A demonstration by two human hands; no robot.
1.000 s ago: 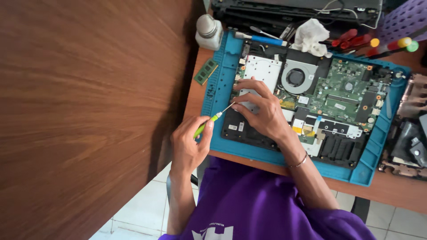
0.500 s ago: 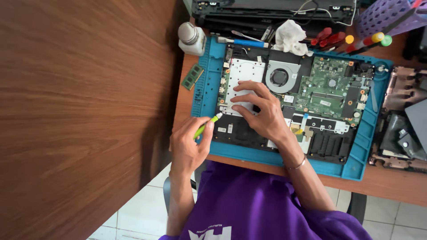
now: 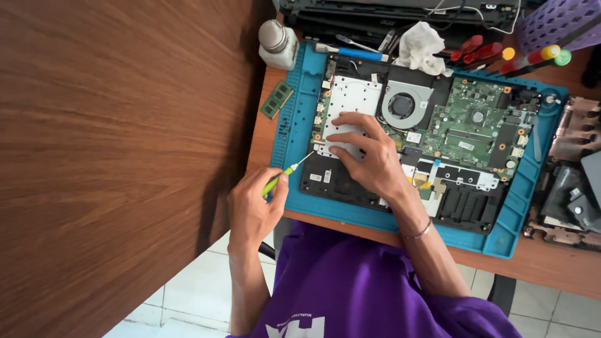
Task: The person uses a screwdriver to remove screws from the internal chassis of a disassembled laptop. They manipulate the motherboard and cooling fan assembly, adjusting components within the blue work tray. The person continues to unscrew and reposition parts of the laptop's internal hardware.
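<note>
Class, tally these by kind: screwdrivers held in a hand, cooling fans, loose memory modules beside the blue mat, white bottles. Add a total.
green-handled screwdriver, held in the left hand: 1
cooling fan: 1
loose memory module: 1
white bottle: 1
Total: 4

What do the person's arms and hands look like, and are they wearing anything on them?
Both arms are bare from the elbow down, with no gloves on the left hand or the right hand. A thin bracelet circles the right wrist. The purple shirt has short sleeves and white print on the front. No rings can be made out on the fingers.
</note>
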